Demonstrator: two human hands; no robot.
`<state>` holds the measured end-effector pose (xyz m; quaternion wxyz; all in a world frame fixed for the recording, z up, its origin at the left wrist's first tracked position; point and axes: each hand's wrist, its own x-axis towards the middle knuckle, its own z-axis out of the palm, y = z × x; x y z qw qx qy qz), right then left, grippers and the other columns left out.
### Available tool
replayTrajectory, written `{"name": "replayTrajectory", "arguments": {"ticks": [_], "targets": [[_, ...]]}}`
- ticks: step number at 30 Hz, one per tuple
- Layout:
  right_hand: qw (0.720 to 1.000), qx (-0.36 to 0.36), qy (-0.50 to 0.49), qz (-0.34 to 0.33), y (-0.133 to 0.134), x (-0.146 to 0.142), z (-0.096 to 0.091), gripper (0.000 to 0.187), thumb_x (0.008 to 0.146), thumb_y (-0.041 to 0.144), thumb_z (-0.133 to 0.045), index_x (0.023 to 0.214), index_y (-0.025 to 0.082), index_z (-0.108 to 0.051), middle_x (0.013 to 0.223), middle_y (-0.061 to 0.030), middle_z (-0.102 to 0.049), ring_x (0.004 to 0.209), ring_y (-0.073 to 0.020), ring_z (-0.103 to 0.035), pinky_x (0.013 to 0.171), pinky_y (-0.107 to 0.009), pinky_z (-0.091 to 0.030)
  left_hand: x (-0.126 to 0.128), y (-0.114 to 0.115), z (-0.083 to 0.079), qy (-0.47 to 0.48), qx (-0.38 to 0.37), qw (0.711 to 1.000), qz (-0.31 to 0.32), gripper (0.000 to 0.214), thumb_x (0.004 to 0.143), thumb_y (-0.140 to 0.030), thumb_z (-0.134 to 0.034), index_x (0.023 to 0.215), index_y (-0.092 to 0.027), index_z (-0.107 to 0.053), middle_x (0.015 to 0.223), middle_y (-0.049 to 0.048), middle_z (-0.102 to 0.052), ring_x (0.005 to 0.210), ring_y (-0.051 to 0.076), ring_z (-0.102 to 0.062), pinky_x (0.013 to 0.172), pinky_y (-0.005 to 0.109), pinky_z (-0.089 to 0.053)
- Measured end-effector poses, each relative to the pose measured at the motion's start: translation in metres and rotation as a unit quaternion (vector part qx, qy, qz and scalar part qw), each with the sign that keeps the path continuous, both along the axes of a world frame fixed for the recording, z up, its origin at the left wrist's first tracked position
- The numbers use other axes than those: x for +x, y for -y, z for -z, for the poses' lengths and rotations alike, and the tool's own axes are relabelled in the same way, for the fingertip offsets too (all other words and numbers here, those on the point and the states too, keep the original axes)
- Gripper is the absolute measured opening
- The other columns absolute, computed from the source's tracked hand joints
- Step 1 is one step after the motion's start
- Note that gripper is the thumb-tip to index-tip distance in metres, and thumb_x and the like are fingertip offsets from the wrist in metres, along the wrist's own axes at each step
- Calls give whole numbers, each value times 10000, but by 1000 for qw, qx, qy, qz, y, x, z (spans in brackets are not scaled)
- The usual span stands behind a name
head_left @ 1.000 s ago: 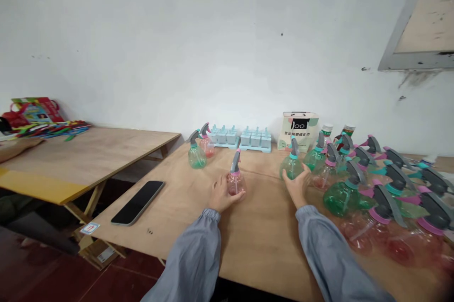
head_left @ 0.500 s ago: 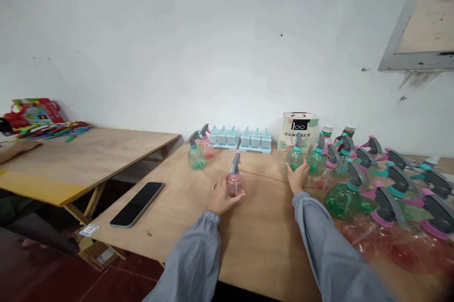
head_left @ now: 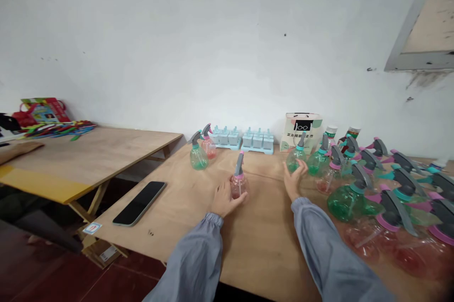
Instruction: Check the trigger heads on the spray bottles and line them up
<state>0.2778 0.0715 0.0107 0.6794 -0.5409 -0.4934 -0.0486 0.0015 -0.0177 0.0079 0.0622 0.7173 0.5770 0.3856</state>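
My left hand (head_left: 225,199) is curled round the lower left side of a pink spray bottle (head_left: 240,184) with a grey trigger head, upright on the wooden table. Farther right, my right hand (head_left: 293,180) is at the near side of a green spray bottle (head_left: 296,156) with a teal collar. Its thumb and fingers are apart, partly covering the bottle's lower body. Right beside it stand another green spray bottle (head_left: 318,161) and a pink one (head_left: 328,178). Behind the left hand, a green bottle (head_left: 198,156) and a pink bottle (head_left: 208,146) stand together.
Many more spray bottles (head_left: 349,198) crowd the table's right side. Light blue ice-pop moulds (head_left: 258,143) and a printed paper bag (head_left: 301,127) stand along the wall. A phone (head_left: 140,203) lies at the left edge. Another table (head_left: 120,150) at left bears colourful strips (head_left: 56,129).
The view has turned slightly left. My right hand has drawn back a little toward me from the green bottle, which stays put. My left hand remains at the pink bottle.
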Motion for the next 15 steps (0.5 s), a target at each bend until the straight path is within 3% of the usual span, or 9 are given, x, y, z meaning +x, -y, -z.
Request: {"name": "replayTrajectory", "arguments": {"ticks": [3, 5, 7, 9, 12, 15], "targets": [[981, -13, 64, -183, 25, -32, -9, 476, 878, 549, -535, 1209, 208, -516, 1221, -143, -554, 1189, -285, -532, 1065, -501, -388, 10, 5, 1, -5, -15, 1000, 22, 599, 858, -475, -580, 1364, -189, -437, 1268, 153, -625, 1222, 318, -584, 1018, 477, -434], [946, -46, 98, -305, 41, -54, -17, 603, 819, 536, -636, 1312, 230, -471, 1292, -132, -555, 1229, -282, -534, 1082, -492, -391, 19, 10, 1, -14, -16, 999, 46, 588, 873, -491, -558, 1366, -192, -443, 1285, 147, -616, 1236, 309, -573, 1032, 475, -419], [915, -63, 99, -385, 54, -71, -25, 804, 735, 528, -733, 1404, 233, -398, 1417, -144, -486, 1320, -298, -476, 1124, -492, -361, 29, 15, 1, -23, -13, 997, 66, 603, 880, -538, -546, 1368, -196, -448, 1290, 145, -610, 1232, 306, -570, 1030, 475, -414], [903, -80, 75, -415, 64, -81, -31, 858, 718, 510, -755, 1435, 238, -370, 1454, -143, -463, 1345, -295, -457, 1123, -474, -378, 38, 21, 1, -34, -16, 997, 74, 642, 874, -594, -542, 1369, -195, -454, 1276, 151, -613, 1213, 315, -574, 1025, 483, -410], [896, -114, 36, -428, 72, -86, -38, 743, 789, 472, -689, 1430, 248, -386, 1399, -133, -522, 1290, -267, -511, 1050, -440, -459, 45, 25, 3, -38, -23, 994, 96, 694, 862, -636, -544, 1384, -190, -444, 1262, 155, -617, 1197, 323, -576, 1033, 503, -400], [896, -120, 19, -426, 75, -81, -40, 660, 816, 464, -654, 1407, 266, -438, 1354, -104, -567, 1241, -245, -550, 1060, -428, -454, 38, 21, 7, 4, -6, 993, 115, 664, 883, -615, -522, 1393, -203, -420, 1291, 147, -600, 1217, 302, -565, 1050, 499, -397]]}}
